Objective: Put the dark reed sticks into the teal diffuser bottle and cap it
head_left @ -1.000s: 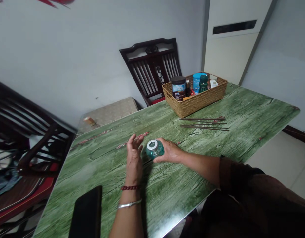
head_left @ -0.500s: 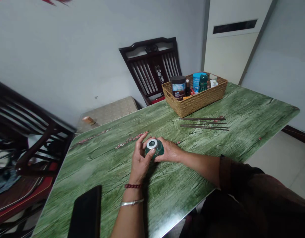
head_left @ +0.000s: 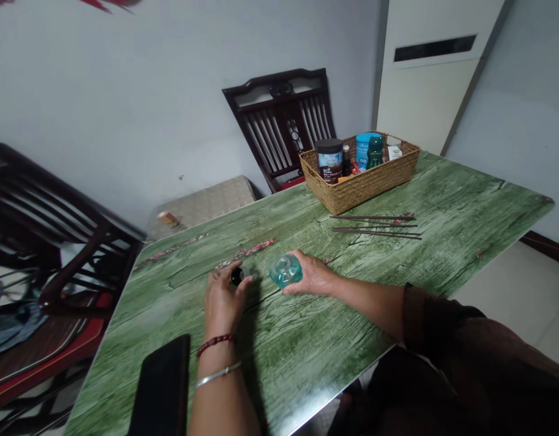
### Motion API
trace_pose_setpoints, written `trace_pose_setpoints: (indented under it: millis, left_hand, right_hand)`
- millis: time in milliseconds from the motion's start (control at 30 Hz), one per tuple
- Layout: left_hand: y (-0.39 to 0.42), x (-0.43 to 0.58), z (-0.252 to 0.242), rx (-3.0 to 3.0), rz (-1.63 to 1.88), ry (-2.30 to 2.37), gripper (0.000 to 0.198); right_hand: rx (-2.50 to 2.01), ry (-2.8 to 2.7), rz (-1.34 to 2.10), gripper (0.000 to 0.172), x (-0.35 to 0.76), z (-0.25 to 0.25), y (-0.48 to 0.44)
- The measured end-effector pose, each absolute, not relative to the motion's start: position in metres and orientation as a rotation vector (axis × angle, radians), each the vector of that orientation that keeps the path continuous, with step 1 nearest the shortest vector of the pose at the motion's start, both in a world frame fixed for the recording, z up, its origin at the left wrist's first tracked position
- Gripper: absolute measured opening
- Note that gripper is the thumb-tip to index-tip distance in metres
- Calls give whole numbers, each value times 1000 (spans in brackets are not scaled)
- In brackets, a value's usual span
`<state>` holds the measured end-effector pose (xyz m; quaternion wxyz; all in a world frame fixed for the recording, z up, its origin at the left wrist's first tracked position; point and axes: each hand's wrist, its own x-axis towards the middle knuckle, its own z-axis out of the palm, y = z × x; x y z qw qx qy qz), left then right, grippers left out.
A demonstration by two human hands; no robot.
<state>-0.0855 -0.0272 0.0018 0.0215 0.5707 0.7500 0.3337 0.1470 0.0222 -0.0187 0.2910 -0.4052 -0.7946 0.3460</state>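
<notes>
A small round teal glass bottle (head_left: 285, 270) stands on the green wood-grain table (head_left: 334, 327), its mouth uncovered. My right hand (head_left: 312, 276) wraps around the bottle's right side and holds it. My left hand (head_left: 222, 300) is to the left of the bottle, low over the table, with its fingers pinched on the bottle's silver-and-black cap (head_left: 238, 276). A red bead bracelet and a silver bangle sit on my left wrist.
Several thin dark sticks (head_left: 374, 225) lie beyond the bottle, in front of a wicker basket (head_left: 365, 181) holding jars and bottles. A black phone (head_left: 161, 390) lies at the near left edge. Dark wooden chairs stand at the left (head_left: 56, 242) and behind the table (head_left: 281, 124).
My left hand closed on the cap atop the bottle, took it off and carried it left and down toward the table. The bottle now stands open in my right hand.
</notes>
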Motion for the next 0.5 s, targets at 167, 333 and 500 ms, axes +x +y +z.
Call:
trace_pose_setpoints:
  millis: [167,333,500]
  left_hand:
    - [-31,-96,-7,1757,833,2398,38]
    - [-28,-73,5,1770,1163,2199,59]
    - [-20,-31,2,1607,1342,1364,77]
  right_hand:
    - [-1070,-2117,945,86,149,-17,23]
    - [-1054,-2112,979,90,147,-17,25]
    - [-1025,-2186,910,106,156,1,21]
